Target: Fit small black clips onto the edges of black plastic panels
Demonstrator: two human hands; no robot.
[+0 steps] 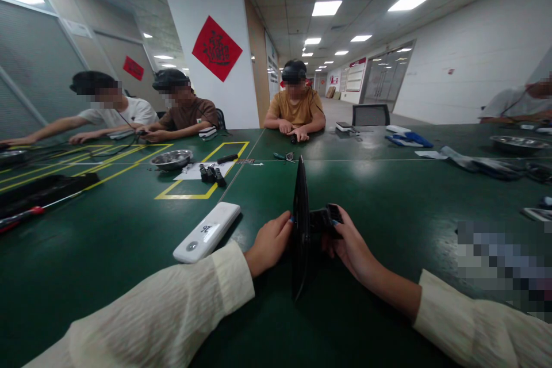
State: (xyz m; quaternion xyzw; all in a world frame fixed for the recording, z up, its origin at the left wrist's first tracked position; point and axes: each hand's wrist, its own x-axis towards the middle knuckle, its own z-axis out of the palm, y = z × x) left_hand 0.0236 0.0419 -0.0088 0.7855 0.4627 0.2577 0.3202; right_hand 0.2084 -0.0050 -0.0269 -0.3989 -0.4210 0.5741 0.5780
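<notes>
A thin black flat panel [299,207] stands on its edge on the green table [388,195], seen edge-on in front of me. My left hand [269,244] presses against its left face with curled fingers and steadies it. My right hand [347,241] is closed on a small black blocky part [325,221] fixed to the panel's right side. Cream sleeves cover both my forearms.
A white power bank [207,232] lies left of my left hand. Farther back are a metal bowl [171,158], small black parts [211,173] on white paper, and a red-handled tool [21,217] at the left. Several other people sit around the table.
</notes>
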